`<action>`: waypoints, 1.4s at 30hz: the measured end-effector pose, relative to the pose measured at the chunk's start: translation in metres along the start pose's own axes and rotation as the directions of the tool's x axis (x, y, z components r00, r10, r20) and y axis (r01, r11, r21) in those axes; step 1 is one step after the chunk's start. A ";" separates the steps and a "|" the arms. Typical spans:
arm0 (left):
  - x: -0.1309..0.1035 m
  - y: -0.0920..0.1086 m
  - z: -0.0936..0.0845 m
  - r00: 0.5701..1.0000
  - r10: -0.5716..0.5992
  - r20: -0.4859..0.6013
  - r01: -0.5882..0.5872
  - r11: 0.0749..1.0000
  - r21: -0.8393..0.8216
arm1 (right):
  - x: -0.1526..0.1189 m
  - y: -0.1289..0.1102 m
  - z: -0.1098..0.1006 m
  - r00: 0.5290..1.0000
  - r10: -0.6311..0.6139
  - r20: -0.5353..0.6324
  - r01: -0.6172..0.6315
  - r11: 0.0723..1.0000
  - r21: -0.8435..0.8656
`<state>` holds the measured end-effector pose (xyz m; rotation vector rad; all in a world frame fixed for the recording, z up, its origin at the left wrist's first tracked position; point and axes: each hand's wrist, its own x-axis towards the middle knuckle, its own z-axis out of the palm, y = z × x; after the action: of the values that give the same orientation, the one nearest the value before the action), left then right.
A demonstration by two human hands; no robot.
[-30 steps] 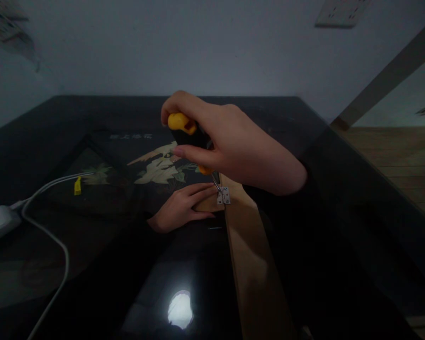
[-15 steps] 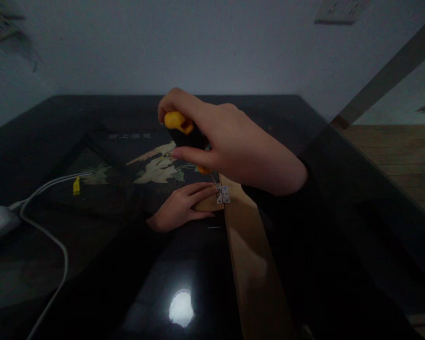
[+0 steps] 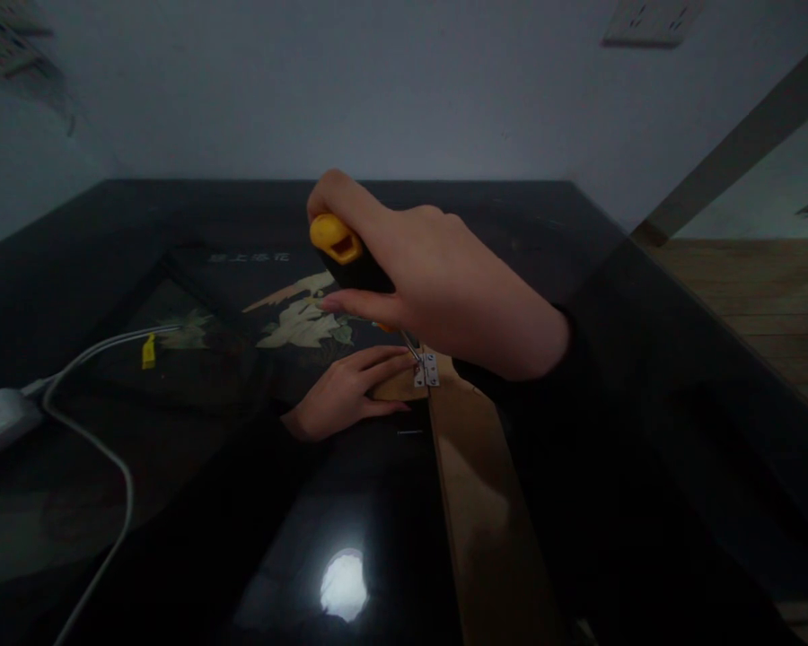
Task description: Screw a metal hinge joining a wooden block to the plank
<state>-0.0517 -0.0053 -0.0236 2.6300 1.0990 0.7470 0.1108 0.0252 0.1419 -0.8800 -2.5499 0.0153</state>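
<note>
- Yellow and black screwdriver (image 3: 360, 269), one, head view, centre of the frame; slanted, its tip down at the hinge.
- Hands: two. Right hand (image 3: 437, 269) above centre, fingers and thumb clamped on the screwdriver handle. Left hand (image 3: 346, 388) just below centre, thumb spread apart from the fingers, resting on the small wood piece (image 3: 399, 388).
- Hinge (image 3: 432, 370): one, metal, two leaves, right of centre; one leaf over each of the two wood pieces.
- Second wood piece: long board (image 3: 471, 484), running from the hinge to the bottom edge.
- Thin metal pin (image 3: 409, 432), one, lying below the left fingertips, left of the board; type too small to tell.
- Far left: one white box (image 3: 4, 423), one pale cable (image 3: 125, 489), one yellow tag (image 3: 149, 351).
- Against a second ago: right hand rolled over a little, wrist further left; handle's end turned, its slot showing more, less yellow visible near the shaft. Left hand, hinge and pin unchanged.
</note>
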 end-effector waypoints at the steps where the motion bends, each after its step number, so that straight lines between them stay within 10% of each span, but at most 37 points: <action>1: 0.000 0.000 0.000 1.000 -0.007 0.006 0.007 1.000 -0.002 | 0.000 -0.001 0.000 1.000 0.004 -0.001 -0.004 1.000 0.006; 24: 0.000 -0.001 0.001 0.999 -0.032 0.022 0.033 0.998 -0.049 | -0.004 0.000 -0.022 0.944 0.195 -0.266 -0.196 0.980 0.021; 31: 0.000 0.002 -0.001 0.999 -0.037 0.012 0.038 0.998 -0.047 | -0.021 0.024 -0.024 0.795 0.225 -0.563 -0.041 0.946 0.321; 36: 0.002 0.008 -0.009 0.996 0.045 -0.073 -0.045 0.999 -0.010 | -0.068 0.056 -0.012 0.699 0.536 -0.473 0.001 0.661 0.750; 42: -0.004 0.036 -0.014 0.980 0.068 -0.185 -0.060 0.997 0.050 | -0.146 0.080 0.009 0.458 0.853 -0.249 -0.018 0.290 0.957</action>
<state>-0.0398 -0.0339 0.0001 2.6876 1.0927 1.0116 0.2557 0.0040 0.0634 -0.8980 -0.9844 0.9113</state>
